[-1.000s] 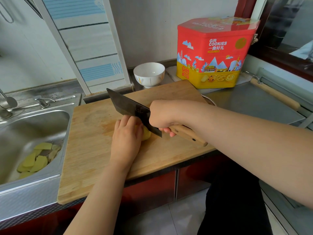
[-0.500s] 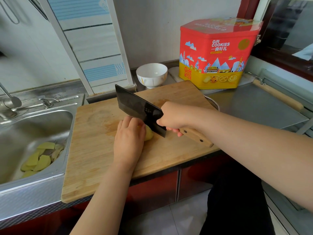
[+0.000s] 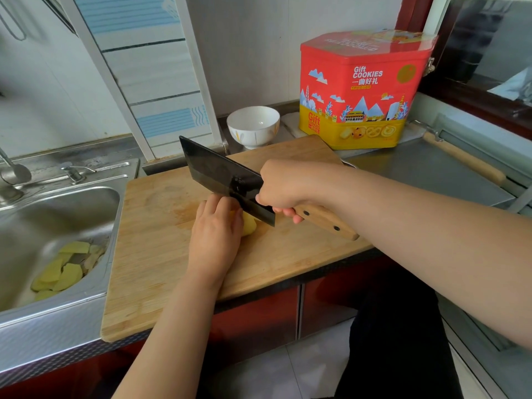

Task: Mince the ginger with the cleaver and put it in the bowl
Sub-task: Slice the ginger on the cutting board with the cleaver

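Note:
A pale yellow peeled piece of ginger lies on the wooden cutting board, mostly hidden under my left hand, which presses down on it. My right hand grips the wooden handle of the dark cleaver. The blade is lifted and tilted, its lower corner just above the ginger's right end, beside my left fingertips. An empty white bowl stands behind the board, against the back wall.
A steel sink at the left holds yellow-green peelings. A red and yellow cookie tin stands behind the board at the right. A wooden rolling pin lies on the steel counter at far right.
The cleaver has risen from the ginger; its blade now sits higher and tilted. My left hand keeps its hold on the ginger. The camera view shifted slightly.

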The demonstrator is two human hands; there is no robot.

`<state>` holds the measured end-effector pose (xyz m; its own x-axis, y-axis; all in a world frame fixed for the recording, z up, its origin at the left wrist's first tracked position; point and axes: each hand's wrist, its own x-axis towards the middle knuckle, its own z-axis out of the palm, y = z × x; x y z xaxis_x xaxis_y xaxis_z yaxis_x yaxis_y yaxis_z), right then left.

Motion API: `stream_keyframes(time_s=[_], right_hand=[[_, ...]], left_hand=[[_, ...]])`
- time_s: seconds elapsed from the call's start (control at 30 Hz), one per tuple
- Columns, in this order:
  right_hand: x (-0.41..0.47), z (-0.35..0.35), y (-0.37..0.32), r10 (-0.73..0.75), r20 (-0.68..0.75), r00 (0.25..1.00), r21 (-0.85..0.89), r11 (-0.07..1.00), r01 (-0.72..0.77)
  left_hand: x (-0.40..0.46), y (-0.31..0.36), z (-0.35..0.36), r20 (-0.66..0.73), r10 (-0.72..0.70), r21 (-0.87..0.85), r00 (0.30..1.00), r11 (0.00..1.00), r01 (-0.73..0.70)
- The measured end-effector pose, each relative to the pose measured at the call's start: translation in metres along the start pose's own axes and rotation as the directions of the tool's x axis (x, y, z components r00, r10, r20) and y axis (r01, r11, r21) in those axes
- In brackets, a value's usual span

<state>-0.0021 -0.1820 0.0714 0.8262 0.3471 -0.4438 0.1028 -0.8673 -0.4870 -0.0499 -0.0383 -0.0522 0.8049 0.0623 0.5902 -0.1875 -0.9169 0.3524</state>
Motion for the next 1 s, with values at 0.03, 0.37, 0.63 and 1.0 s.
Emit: stream_keyframes(time_s=[0.03, 0.37, 0.63, 1.0], right_hand=[[0.001, -0.001, -0.001, 0.005, 0.001, 1.0, -0.008, 1.0, -0.005], [0.006, 0.012, -0.015, 0.02, 0.057, 0.998, -0.194, 0.981, -0.009], [0.02, 0.023, -0.006, 0.081, 0.087, 0.993, -0.179, 0.982, -0.064], [0.011, 0.007, 0.009, -0.018, 0.009, 1.0, 0.09, 0.996, 0.017]], left_hand=[[0.0, 0.0, 0.0, 0.001, 0.002, 0.003, 1.0, 1.0, -0.002], [0.001, -0.002, 0.002, -0.021, 0.015, 0.006, 1.0, 1.0, -0.014], [-0.001, -0.001, 0.001, -0.039, 0.005, 0.012, 0.999, 1.0, -0.005], [-0.003, 0.003, -0.003, -0.032, 0.01, 0.018, 0.999, 1.0, -0.01]])
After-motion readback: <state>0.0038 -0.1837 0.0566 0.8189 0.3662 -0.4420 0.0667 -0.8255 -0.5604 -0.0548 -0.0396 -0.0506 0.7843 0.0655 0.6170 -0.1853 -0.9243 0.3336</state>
